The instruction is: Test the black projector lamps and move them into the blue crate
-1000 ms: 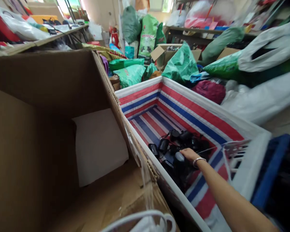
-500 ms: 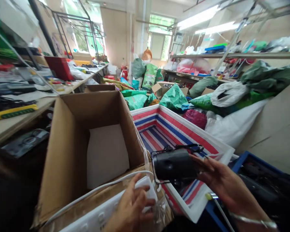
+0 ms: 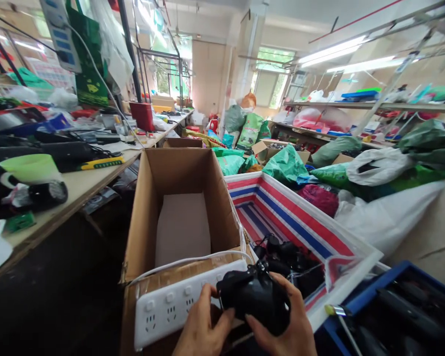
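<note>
Both hands hold a bulky black device (image 3: 257, 299), shaped like a pair of binoculars, in front of a white power strip (image 3: 161, 311). My left hand (image 3: 207, 321) grips its left end between thumb and fingers. Around its right side curls my right hand (image 3: 291, 316), thumb on the near face. The power strip lies along the near side of an open cardboard box (image 3: 139, 222), with a white cable above it. To the right, a crate lined with striped cloth (image 3: 300, 212) contains several dark items (image 3: 285, 257), partly hidden behind the device.
A blue crate (image 3: 395, 277) with dark objects stands at the lower right, a metal rod with a yellow tip (image 3: 335, 310) beside it. The cluttered workbench (image 3: 85, 190) runs along the left. Green bags (image 3: 285, 163) and white sacks (image 3: 385, 202) pile up beyond the crates.
The black device has moved from over the striped crate to in front of the power strip. My left hand has left the strip and taken hold of it. The view has shifted left.
</note>
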The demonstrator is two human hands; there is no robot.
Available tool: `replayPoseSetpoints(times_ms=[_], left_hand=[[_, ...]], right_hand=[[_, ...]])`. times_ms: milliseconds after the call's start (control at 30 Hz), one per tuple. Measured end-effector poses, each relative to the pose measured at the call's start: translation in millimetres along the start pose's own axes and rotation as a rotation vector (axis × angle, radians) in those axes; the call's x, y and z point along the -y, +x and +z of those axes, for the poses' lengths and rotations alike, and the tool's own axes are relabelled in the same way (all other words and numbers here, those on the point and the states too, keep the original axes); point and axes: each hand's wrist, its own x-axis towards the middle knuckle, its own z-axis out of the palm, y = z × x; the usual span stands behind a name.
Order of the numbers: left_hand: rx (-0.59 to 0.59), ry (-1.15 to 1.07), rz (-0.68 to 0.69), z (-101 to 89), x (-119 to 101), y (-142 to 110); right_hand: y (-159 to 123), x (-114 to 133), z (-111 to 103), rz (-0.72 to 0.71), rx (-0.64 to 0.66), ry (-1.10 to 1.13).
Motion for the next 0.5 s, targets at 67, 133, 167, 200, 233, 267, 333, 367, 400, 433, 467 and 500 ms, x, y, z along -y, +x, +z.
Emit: replayPoseSetpoints(times_ms=[67, 133, 167, 200, 233, 267, 333, 367, 400, 433, 467, 500], left_hand=[[0.009, 0.011, 0.033, -0.2, -1, -5], [0.016, 0.025, 0.061, -4.8, -3, -8], [0.027, 0.027, 0.056, -9.1, -4, -9], [0.048, 0.023, 0.036, -14.5, -4, -11], [0.075, 0.015, 0.006, -20.5, -4, -12], [0.099, 0.007, -0.021, -26.7, -3, -13], [0.145, 0.006, -0.043, -37.5, -3, -15], [0.171, 0.015, -0.041, -41.2, -3, -16], [0.203, 0.029, -0.035, -43.7, -5, -17], [0.241, 0.041, -0.031, -44.9, -8, -18], [0.286, 0.044, -0.03, -45.1, -12, -20], [0.329, 0.038, -0.033, -44.6, -17, -21]], right_hand=[[-5, -6, 5, -0.096, -0.036, -0.063], [-4, -13, 0, -0.067, 0.121, -0.004], [-1, -16, -7, -0.002, 0.266, 0.086], [3, -20, -14, 0.08, 0.417, 0.185], [7, -24, -22, 0.152, 0.538, 0.26], [11, -29, -29, 0.207, 0.597, 0.283], [19, -41, -36, 0.244, 0.546, 0.165], [22, -47, -34, 0.226, 0.485, 0.072], [23, -52, -29, 0.192, 0.432, 0.002], [24, -56, -21, 0.155, 0.4, -0.034], [24, -59, -12, 0.12, 0.389, -0.042], [23, -60, -1, 0.086, 0.387, -0.033]])
